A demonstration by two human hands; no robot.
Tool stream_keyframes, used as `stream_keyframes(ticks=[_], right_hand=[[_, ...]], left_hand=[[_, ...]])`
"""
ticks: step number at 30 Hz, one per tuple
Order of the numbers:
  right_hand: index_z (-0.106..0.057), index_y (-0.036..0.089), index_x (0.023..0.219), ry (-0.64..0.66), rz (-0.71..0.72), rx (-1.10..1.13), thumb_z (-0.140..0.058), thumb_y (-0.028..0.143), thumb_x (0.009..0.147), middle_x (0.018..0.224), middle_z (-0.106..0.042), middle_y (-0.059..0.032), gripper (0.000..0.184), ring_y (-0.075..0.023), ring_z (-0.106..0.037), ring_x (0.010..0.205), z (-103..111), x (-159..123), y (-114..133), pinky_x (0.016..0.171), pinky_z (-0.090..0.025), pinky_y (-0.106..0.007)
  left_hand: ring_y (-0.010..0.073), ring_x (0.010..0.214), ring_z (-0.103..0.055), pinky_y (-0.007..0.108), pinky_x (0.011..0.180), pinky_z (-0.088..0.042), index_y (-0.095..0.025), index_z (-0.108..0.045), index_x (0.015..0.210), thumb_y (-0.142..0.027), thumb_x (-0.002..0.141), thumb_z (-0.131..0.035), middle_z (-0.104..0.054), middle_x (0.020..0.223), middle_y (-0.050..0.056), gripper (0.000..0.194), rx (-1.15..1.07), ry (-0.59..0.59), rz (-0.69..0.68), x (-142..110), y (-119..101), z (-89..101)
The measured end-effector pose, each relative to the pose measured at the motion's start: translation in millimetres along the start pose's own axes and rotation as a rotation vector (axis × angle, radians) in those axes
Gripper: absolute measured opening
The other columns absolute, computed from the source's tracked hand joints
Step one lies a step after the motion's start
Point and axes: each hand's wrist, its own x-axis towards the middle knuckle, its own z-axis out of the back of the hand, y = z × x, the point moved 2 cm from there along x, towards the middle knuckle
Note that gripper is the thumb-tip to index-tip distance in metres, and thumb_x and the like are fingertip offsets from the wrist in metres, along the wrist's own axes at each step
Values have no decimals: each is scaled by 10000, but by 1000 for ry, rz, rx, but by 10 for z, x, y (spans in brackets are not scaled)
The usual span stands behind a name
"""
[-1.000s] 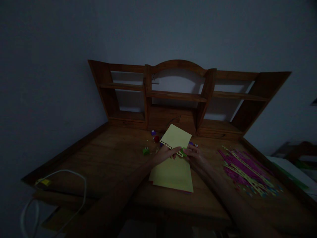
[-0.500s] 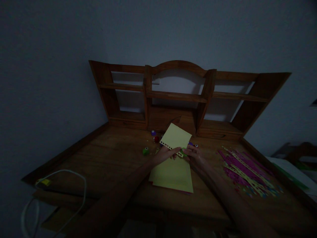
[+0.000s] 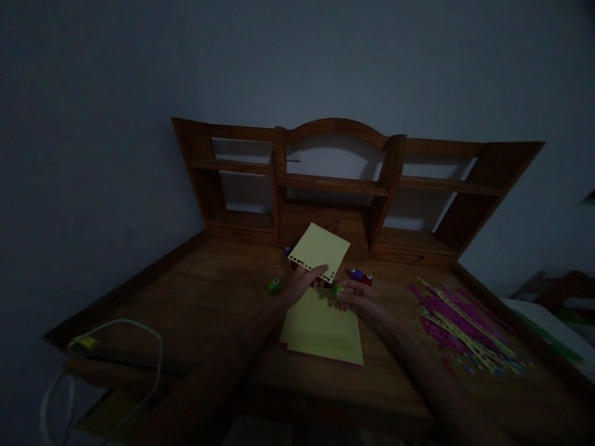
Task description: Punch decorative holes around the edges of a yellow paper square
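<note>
A yellow sheet of paper (image 3: 320,246) is pinched in my left hand (image 3: 300,286), tilted above the desk. Small punched shapes run in a row along its lower edge. Just right of that edge, my right hand (image 3: 356,294) grips a small green craft punch (image 3: 338,292), which is apart from the paper. Beneath both hands lies a stack of yellow paper (image 3: 323,331), with a red edge showing under it. Another green punch (image 3: 274,285) rests left of my left hand. A purple punch (image 3: 356,274) and a red punch (image 3: 367,279) sit behind my right hand.
On the right of the wooden desk (image 3: 195,297) lies a pile of pink and yellow punched strips (image 3: 460,322) with scattered paper bits. A wooden shelf unit (image 3: 332,184) stands at the back. A white cable (image 3: 160,347) loops over the left front edge.
The green punch has come off the paper's edge and moved slightly left and down with my right hand. My left hand has shifted the sheet left and up.
</note>
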Motion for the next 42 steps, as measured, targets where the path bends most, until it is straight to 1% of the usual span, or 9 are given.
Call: stream_keyframes(ticks=[3,7,11,18,22,26,32,37,42], right_hand=[[-687,184,893,4,-14,30,-772,313,742,732,-652,-9,216,-115,-542,598,3,-5,-13,584,-400,-257],[-691,182,908,18,-9,49,-737,293,782,756,-650,-15,174,-119,-551,631,-1,-17,8,601,-396,-257],[-691,181,881,3,-4,96,-714,284,804,782,-654,-22,131,-117,-550,651,5,-24,25,611,-393,-254],[-699,209,870,-99,-13,209,-764,276,753,827,-680,-19,150,-139,-593,711,23,-22,32,642,-428,-259],[-703,201,872,-96,7,211,-768,288,748,835,-682,-25,165,-145,-605,731,25,-10,41,684,-457,-268],[-700,203,900,-121,1,213,-773,294,743,856,-685,-25,196,-151,-620,746,37,0,23,707,-483,-277],[-692,192,846,-141,-5,220,-788,299,725,811,-691,-23,188,-144,-624,698,33,13,8,679,-491,-273],[-689,181,856,-143,-12,211,-796,331,716,814,-689,-31,232,-140,-611,669,40,28,-11,658,-479,-276],[-686,167,848,-137,-13,183,-778,364,731,809,-683,-44,246,-141,-596,656,58,33,-42,642,-459,-283]], left_hand=[[226,885,-647,332,762,-516,-166,-603,1095,-402,751,-672,-691,1060,84,423,-6,-5,-3,1,-11,5],[240,895,-654,345,769,-522,-158,-614,1083,-409,751,-678,-696,1051,96,421,-36,23,28,-20,-35,-2],[239,958,-645,338,811,-514,-165,-609,1115,-402,759,-681,-685,1102,94,433,-56,22,18,-38,-62,-9],[224,861,-653,323,731,-509,-141,-617,1096,-463,776,-666,-692,1052,106,457,-35,71,-6,-10,-41,-15],[227,928,-646,333,804,-503,-141,-611,1112,-448,796,-658,-691,1057,109,443,-60,102,-21,-17,-42,-22],[238,969,-642,364,869,-497,-140,-611,1109,-443,809,-647,-689,1077,116,428,-5,115,-63,-19,-27,-36],[240,1091,-608,394,975,-457,-158,-591,1156,-429,815,-640,-648,1200,119,438,128,116,-168,-22,-7,-86],[237,1100,-610,417,980,-462,-170,-613,1114,-422,832,-618,-664,1174,112,378,148,150,-169,-53,-3,-138],[240,1088,-617,413,966,-473,-158,-616,1097,-411,830,-622,-667,1159,121,368,168,152,-193,-59,27,-164]])
